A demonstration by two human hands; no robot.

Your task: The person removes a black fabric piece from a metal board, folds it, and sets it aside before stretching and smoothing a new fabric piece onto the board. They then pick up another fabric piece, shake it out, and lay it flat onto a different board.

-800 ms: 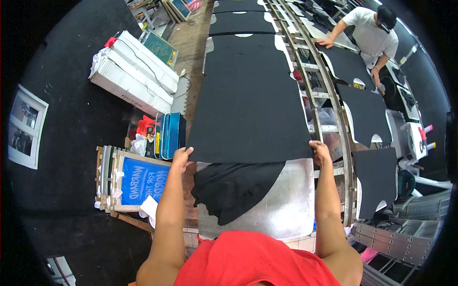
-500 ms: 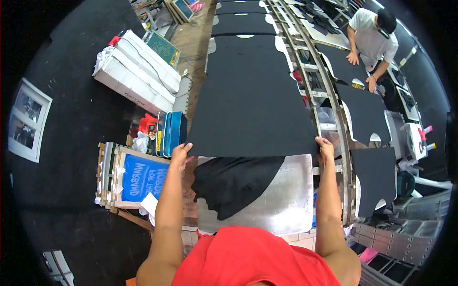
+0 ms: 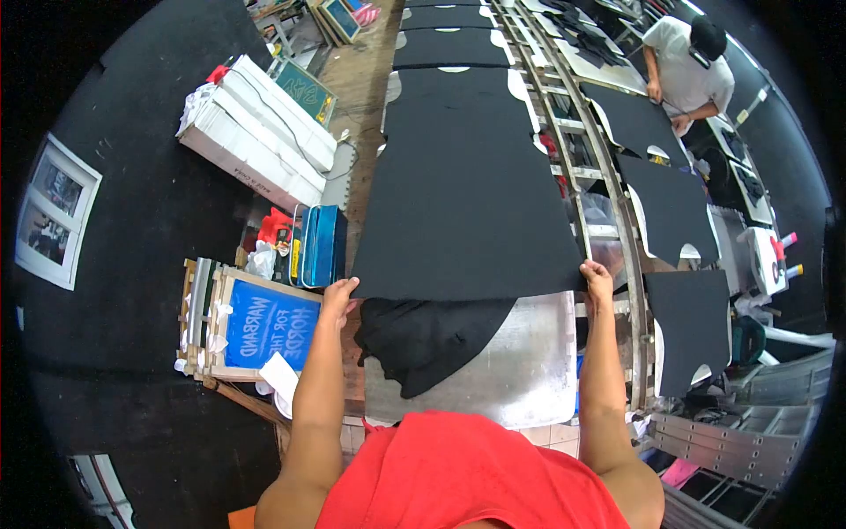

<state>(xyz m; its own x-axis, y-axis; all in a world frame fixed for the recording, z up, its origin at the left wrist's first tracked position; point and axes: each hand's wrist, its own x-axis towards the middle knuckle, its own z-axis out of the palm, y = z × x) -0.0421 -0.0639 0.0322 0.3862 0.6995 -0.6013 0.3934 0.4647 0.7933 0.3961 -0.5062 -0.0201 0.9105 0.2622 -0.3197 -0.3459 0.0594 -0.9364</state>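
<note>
A flat black fabric panel stretches away in front of me on a long work surface. My left hand pinches its near left corner, the thumb on top. At the near right corner, my right hand grips the panel the same way. Between the hands, the near edge runs almost straight. Below that edge, a rumpled piece of black cloth lies on a bare metal board, its upper part covered by the panel.
Along the right of the panel runs a ladder-like metal rail. Beyond it lie more black pieces, where a person in a white shirt works. To the left are a blue box, a blue printing screen and long white cartons.
The panel's near edge has come slightly toward me, and both hands are a little lower in view. Across the rail, the other person's hands have shifted along a black piece.
</note>
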